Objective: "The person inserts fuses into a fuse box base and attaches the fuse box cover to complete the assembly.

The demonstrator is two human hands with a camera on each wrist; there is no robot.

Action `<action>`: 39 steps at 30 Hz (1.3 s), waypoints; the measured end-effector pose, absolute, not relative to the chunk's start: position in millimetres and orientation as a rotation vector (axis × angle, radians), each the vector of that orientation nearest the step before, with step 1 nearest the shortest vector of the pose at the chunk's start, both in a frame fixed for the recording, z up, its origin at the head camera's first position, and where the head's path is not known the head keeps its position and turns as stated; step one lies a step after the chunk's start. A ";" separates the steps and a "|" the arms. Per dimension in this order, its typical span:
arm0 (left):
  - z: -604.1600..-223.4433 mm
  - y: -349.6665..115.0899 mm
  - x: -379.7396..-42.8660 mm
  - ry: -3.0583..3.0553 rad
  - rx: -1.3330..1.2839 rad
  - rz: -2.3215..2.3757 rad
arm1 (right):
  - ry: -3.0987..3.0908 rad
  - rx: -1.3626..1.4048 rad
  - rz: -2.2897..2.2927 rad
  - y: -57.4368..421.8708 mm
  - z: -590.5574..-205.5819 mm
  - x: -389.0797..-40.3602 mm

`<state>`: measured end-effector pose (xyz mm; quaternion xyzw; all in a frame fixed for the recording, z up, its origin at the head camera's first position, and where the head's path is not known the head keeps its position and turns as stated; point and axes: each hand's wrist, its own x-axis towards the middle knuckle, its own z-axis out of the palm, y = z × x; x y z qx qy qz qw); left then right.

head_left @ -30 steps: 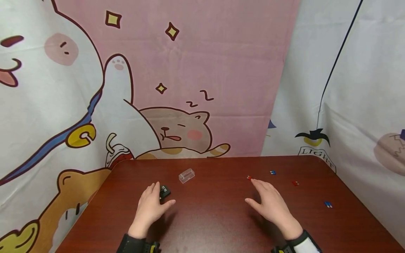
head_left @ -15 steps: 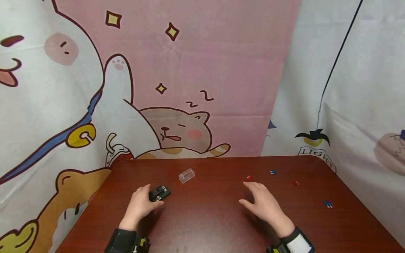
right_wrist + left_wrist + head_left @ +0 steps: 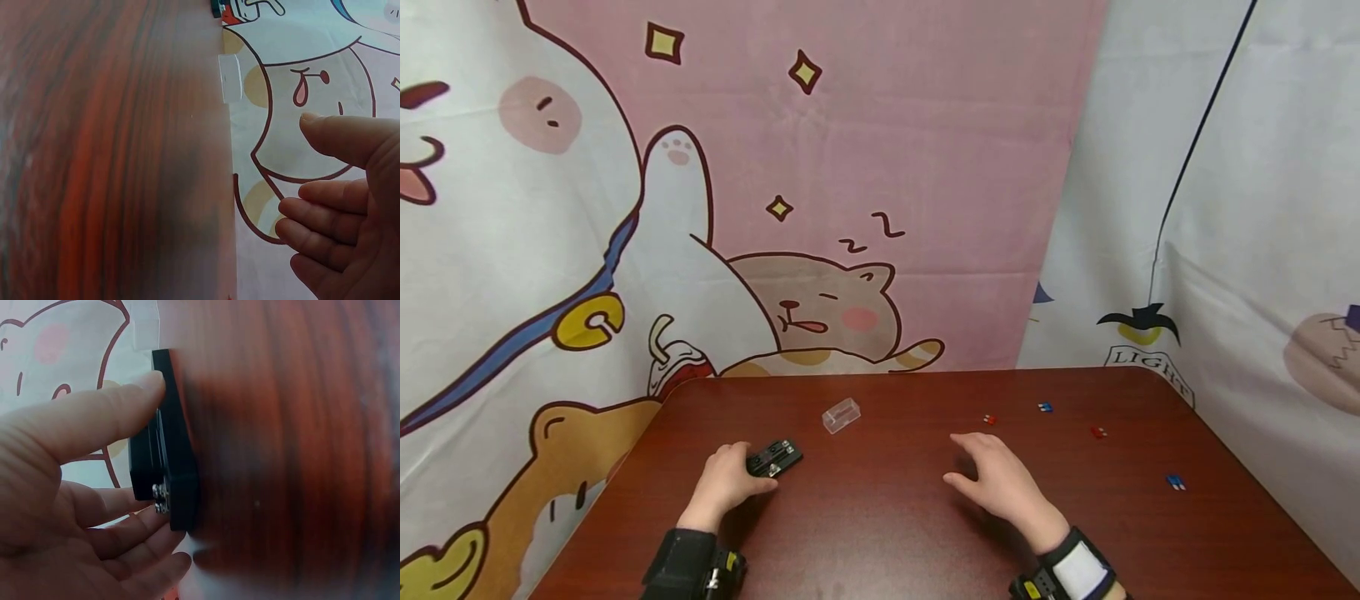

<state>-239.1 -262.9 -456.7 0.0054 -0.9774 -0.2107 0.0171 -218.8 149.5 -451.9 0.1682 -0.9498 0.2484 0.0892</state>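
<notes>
My left hand point(image 3: 721, 485) is at the left end of a black block with metal screw terminals point(image 3: 775, 457) on the table. In the left wrist view the thumb lies along one side of the block point(image 3: 178, 447) and the curled fingers point(image 3: 140, 540) reach behind its other side. Partly hidden by the hand is the block's left end. My right hand point(image 3: 1003, 487) hovers over the middle right of the table, thumb apart and fingers loosely bent, holding nothing. Nearest to it is a small red two-pronged piece point(image 3: 990, 419).
Behind the black block lies a clear plastic cover point(image 3: 841, 415). Toward the right are a blue two-pronged piece point(image 3: 1045, 407), a red one point(image 3: 1098, 432) and another blue one point(image 3: 1176, 482). A printed cloth point(image 3: 880, 167) hangs behind the dark wooden table point(image 3: 880, 533).
My left hand has drawn back leftward, uncovering most of the black block. My right hand has moved left, away from the red piece. The small pieces and the cover stay put.
</notes>
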 end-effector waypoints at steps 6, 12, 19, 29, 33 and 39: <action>-458.2 -266.5 -240.5 -3.048 0.035 -0.622 | -2.830 0.539 0.753 139.8 -453.1 -219.3; -457.4 -267.5 -241.2 -3.067 0.053 -0.615 | -2.841 0.587 0.761 130.7 -455.3 -222.2; -457.5 -268.7 -242.9 -3.073 0.041 -0.618 | -2.854 0.645 0.805 121.8 -454.4 -224.7; -456.1 -268.2 -241.7 -3.084 0.117 -0.610 | -2.862 0.694 0.824 114.6 -455.7 -225.3; -457.4 -266.6 -241.1 -3.078 0.142 -0.623 | -2.860 0.714 0.835 112.3 -455.8 -225.7; -453.3 -259.5 -238.6 -3.065 0.117 -0.658 | -2.851 0.747 0.848 107.1 -453.9 -226.0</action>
